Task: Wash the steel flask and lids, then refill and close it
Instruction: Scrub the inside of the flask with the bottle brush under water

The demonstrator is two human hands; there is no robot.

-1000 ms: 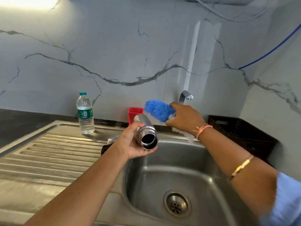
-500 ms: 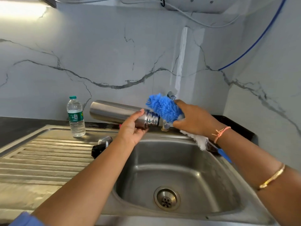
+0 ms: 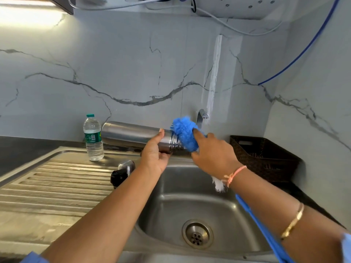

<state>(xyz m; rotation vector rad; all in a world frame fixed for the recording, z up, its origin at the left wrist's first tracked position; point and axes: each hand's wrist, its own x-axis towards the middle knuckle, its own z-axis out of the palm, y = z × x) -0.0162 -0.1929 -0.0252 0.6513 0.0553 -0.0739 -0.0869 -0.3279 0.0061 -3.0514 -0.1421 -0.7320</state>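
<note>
Flask (image 3: 131,134) horizontal over sink (image 3: 190,204) 12 o'clock rim, mouth toward 3 o'clock. Left hand (image 3: 155,155) wraps neck; right hand (image 3: 213,155) grips blue brush (image 3: 185,132) at mouth. Rigid, probably slick steel: hold mid-body.

Both forearms reach forward. The left hand (image 3: 154,155) grips the flask (image 3: 131,134) from below. The right hand (image 3: 212,154) clasps the brush (image 3: 184,132).

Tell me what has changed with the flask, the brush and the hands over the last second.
The left hand turned the steel flask from mouth-toward-camera to lying level, mouth pointing right. The right hand brought the blue bottle brush to that mouth, where its bristles now meet the opening. Both hands kept their grips. The water bottle and lids on the drainboard stayed put.
</note>
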